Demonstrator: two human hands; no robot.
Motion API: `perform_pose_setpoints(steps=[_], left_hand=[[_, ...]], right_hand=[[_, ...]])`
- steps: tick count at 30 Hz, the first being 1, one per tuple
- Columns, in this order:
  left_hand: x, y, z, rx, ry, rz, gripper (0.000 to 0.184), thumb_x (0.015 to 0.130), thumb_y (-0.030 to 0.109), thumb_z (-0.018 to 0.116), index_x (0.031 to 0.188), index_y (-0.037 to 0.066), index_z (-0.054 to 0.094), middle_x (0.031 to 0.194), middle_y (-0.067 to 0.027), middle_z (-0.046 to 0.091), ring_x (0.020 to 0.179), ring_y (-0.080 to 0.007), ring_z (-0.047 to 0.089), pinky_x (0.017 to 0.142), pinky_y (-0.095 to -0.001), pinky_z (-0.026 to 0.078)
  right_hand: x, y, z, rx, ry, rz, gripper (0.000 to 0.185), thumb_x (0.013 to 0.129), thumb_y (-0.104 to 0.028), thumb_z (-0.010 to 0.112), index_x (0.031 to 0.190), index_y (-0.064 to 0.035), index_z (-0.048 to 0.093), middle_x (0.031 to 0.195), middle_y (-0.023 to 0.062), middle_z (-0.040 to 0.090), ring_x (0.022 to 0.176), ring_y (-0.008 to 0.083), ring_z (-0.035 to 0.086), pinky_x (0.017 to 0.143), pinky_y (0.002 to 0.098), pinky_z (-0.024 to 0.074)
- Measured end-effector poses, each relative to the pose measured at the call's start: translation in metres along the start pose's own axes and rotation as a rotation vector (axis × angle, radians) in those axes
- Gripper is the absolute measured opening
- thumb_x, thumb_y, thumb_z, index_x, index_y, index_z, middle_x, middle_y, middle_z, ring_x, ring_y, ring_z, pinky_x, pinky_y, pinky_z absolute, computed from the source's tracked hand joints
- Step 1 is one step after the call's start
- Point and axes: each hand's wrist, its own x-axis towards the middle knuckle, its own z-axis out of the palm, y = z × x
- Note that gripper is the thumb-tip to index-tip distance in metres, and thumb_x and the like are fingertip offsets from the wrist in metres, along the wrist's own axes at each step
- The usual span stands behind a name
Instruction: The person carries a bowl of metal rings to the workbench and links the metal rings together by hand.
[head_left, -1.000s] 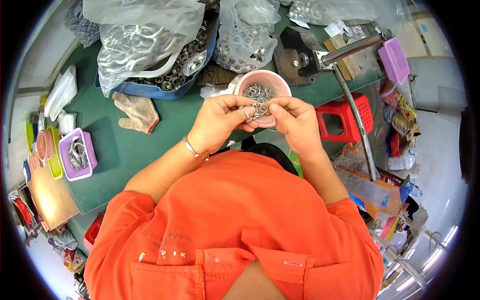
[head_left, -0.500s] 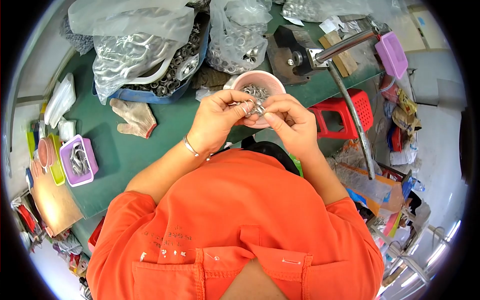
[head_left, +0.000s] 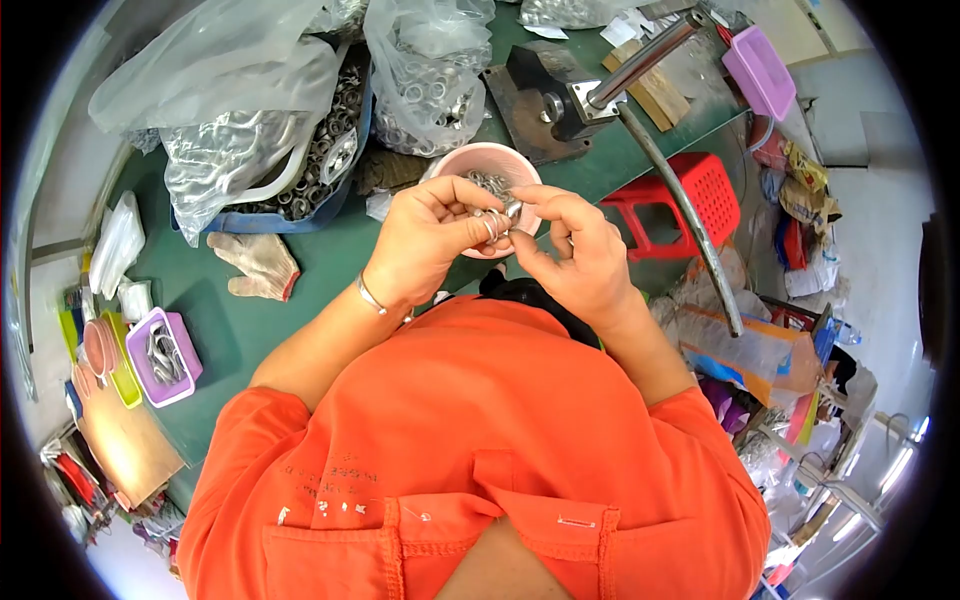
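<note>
My left hand (head_left: 420,240) is closed in a pinch around small silvery metal rings (head_left: 491,225) in front of my body. Close beside it, the curled fingers of my right hand (head_left: 580,250) meet at a small shiny metal piece (head_left: 514,211), whose exact kind is too small to make out. Both hands are over the near part of a pink plastic bowl (head_left: 488,152), partly hiding it. Inside the bowl lies a heap of small metal parts (head_left: 490,183).
A blue bin (head_left: 290,222) with dark metal rings and plastic bags stands left of a bag of rings (head_left: 430,105). A black press tool (head_left: 550,95) with a long lever (head_left: 680,200) is at right. A glove (head_left: 255,265), purple basket (head_left: 162,357) and red stool (head_left: 700,205) are around.
The view has shifted a little, so the bench things sit further left. My right hand's fingers have moved slightly at the metal piece, which now shows more clearly between the hands.
</note>
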Motion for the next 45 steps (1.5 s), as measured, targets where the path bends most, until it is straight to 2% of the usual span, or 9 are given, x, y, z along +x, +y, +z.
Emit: perform_pose_setpoints(steps=[3, 6, 13, 19, 29, 31, 34, 37, 45], left_hand=[[0.003, 0.001, 0.002, -0.026, -0.015, -0.018, 0.007, 0.078, -0.004, 0.055, 0.085, -0.005, 0.053, 0.08, -0.0133, 0.06, 0.067, -0.0173, 0.06, 0.058, -0.0251, 0.052], [0.005, -0.001, 0.0, -0.158, 0.001, -0.048, 0.006, 0.078, -0.004, 0.055, 0.084, -0.004, 0.053, 0.08, -0.0127, 0.06, 0.066, -0.0165, 0.06, 0.058, -0.0249, 0.051], [0.006, -0.002, 0.0, -0.148, -0.015, -0.036, 0.007, 0.079, -0.003, 0.055, 0.085, -0.003, 0.053, 0.08, -0.0118, 0.06, 0.066, -0.0152, 0.059, 0.06, -0.0248, 0.051], [0.004, 0.001, 0.003, -0.133, 0.0, -0.037, 0.007, 0.078, -0.005, 0.055, 0.085, -0.004, 0.053, 0.08, -0.0125, 0.06, 0.066, -0.0156, 0.06, 0.059, -0.0235, 0.05], [0.009, 0.011, 0.014, -0.098, 0.002, -0.009, 0.01, 0.078, 0.0, 0.058, 0.085, 0.0, 0.052, 0.086, -0.0115, 0.058, 0.067, -0.0158, 0.059, 0.056, -0.0228, 0.048], [0.009, 0.011, 0.011, -0.094, -0.011, -0.009, 0.009, 0.078, 0.0, 0.058, 0.086, 0.0, 0.052, 0.088, -0.0112, 0.057, 0.067, -0.016, 0.059, 0.056, -0.0235, 0.048], [0.01, 0.007, 0.009, -0.086, -0.024, 0.001, 0.009, 0.078, -0.002, 0.057, 0.086, -0.001, 0.052, 0.083, -0.0096, 0.056, 0.068, -0.0162, 0.059, 0.056, -0.0252, 0.048], [0.007, 0.004, 0.011, -0.09, 0.013, -0.016, 0.009, 0.078, -0.002, 0.057, 0.086, -0.001, 0.052, 0.082, -0.0092, 0.056, 0.067, -0.0162, 0.059, 0.056, -0.0251, 0.048], [0.003, 0.002, 0.011, -0.094, 0.069, -0.012, 0.009, 0.078, -0.002, 0.056, 0.086, -0.002, 0.052, 0.08, -0.0089, 0.056, 0.066, -0.0159, 0.059, 0.057, -0.0252, 0.048]], right_hand=[[-0.002, -0.001, -0.002, 0.013, 0.007, 0.015, 0.033, 0.065, 0.0, 0.069, 0.09, -0.0016, 0.048, 0.091, 0.0115, 0.061, 0.064, 0.0196, 0.061, 0.052, 0.0259, 0.05], [-0.007, -0.003, -0.005, 0.138, 0.008, 0.238, 0.035, 0.065, 0.0, 0.069, 0.092, -0.0018, 0.047, 0.092, 0.0109, 0.06, 0.066, 0.0194, 0.062, 0.052, 0.0256, 0.0493], [0.001, 0.002, -0.007, 0.069, 0.021, 0.031, 0.036, 0.064, 0.0, 0.069, 0.092, -0.0025, 0.046, 0.09, 0.0122, 0.06, 0.07, 0.0212, 0.062, 0.054, 0.0255, 0.0494], [0.001, 0.0, -0.007, 0.073, 0.037, 0.043, 0.034, 0.064, 0.001, 0.069, 0.091, -0.0017, 0.048, 0.088, 0.0136, 0.061, 0.073, 0.0232, 0.062, 0.059, 0.0272, 0.0506], [0.047, -0.008, -0.05, -0.304, -0.031, -0.195, 0.026, 0.064, -0.002, 0.066, 0.088, -0.0001, 0.058, 0.085, 0.0115, 0.059, 0.077, 0.026, 0.06, 0.064, 0.0308, 0.0498], [0.071, -0.004, -0.082, -0.502, 0.082, -0.074, 0.024, 0.065, -0.004, 0.066, 0.088, -0.0031, 0.059, 0.086, 0.0096, 0.06, 0.081, 0.0236, 0.059, 0.071, 0.0309, 0.0481], [0.105, 0.02, -0.123, -0.523, 0.244, 0.069, 0.034, 0.064, -0.005, 0.068, 0.097, -0.0027, 0.059, 0.085, 0.0057, 0.063, 0.044, 0.0084, 0.035, 0.044, 0.0222, 0.0346], [0.12, 0.033, -0.134, -0.28, 0.224, 0.103, 0.038, 0.067, -0.005, 0.066, 0.104, -0.0024, 0.056, 0.089, 0.0033, 0.064, 0.045, 0.0018, 0.029, 0.043, 0.0182, 0.0307], [0.14, 0.032, -0.134, -0.185, -0.049, 0.173, 0.044, 0.068, -0.003, 0.064, 0.11, -0.0021, 0.051, 0.092, 0.0035, 0.063, 0.046, 0.0013, 0.029, 0.044, 0.017, 0.03]])
